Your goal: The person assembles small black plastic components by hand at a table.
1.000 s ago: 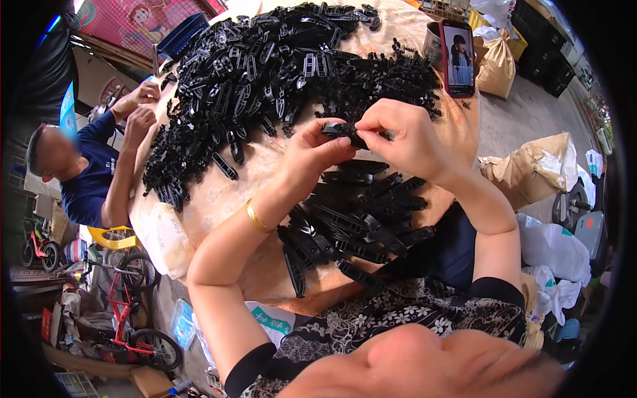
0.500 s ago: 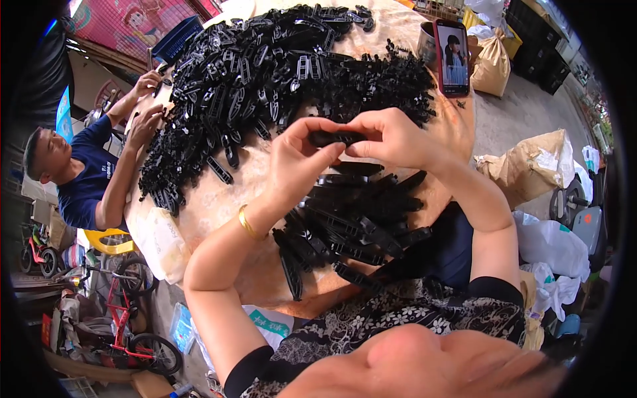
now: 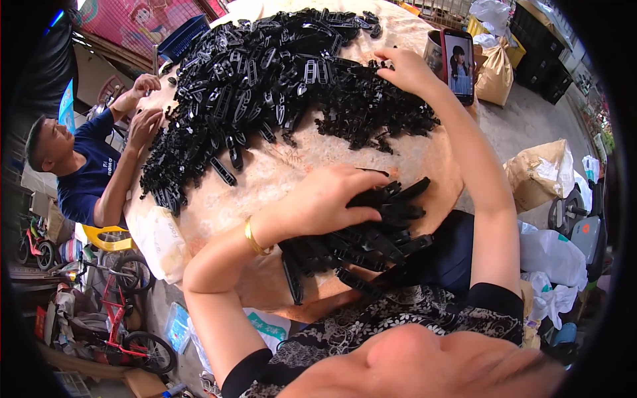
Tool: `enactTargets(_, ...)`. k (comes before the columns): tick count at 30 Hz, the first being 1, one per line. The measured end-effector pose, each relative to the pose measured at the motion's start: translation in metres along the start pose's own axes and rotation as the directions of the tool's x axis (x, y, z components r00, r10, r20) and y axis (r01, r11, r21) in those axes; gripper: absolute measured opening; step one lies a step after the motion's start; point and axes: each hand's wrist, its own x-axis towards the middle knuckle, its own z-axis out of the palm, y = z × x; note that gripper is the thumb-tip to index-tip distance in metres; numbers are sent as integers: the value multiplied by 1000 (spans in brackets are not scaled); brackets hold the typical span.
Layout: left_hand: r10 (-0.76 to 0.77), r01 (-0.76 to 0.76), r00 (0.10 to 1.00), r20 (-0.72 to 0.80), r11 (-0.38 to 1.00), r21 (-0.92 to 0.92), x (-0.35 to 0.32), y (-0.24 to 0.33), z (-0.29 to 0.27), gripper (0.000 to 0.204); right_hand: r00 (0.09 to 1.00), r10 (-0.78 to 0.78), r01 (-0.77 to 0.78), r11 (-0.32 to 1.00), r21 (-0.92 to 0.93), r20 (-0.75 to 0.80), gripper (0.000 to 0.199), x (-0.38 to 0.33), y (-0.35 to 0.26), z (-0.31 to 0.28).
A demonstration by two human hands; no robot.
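Head view: left hand (image 3: 325,202) fingers spread flat on near stack of black plastic strips (image 3: 371,232); right hand (image 3: 408,69) fingers curled, picking in big pile (image 3: 279,86) across surface (image 3: 265,179). Phone (image 3: 458,63) propped beside.

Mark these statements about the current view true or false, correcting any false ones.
1. The left hand rests on the near pile of long black plastic strips. True.
2. The right hand holds the smartphone with the red case. False: it reaches into the far heap of small black plastic parts; the phone stands beside it.
3. A gold bangle sits on the left wrist. True.
4. Nobody else is at the round cloth-covered table. False: a person in a blue shirt has both hands at its far-left edge.
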Motion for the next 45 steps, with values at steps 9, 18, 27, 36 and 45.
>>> enactTargets(9,-420,249,884,-208,797,-550,5,-26,1,31,975,-62,103,977,187,-214,27,-7,-33,-7)
enactTargets(18,-511,-44,846,-150,214,-976,3,-50,1,21,769,-544,597,798,74,-337,26,-87,-115,-35)
enactTargets(27,-554,44,821,-138,301,-953,5,-49,10,19,966,-125,110,991,79,227,25,-106,-68,-34)
enactTargets(36,-563,100,821,-96,308,-946,5,-44,10,25,986,-121,107,986,126,113,27,-109,-75,-27)
enactTargets(45,-446,116,887,-115,457,-882,5,-44,12,28,989,-76,-29,751,660,130,20,-98,-93,-31)
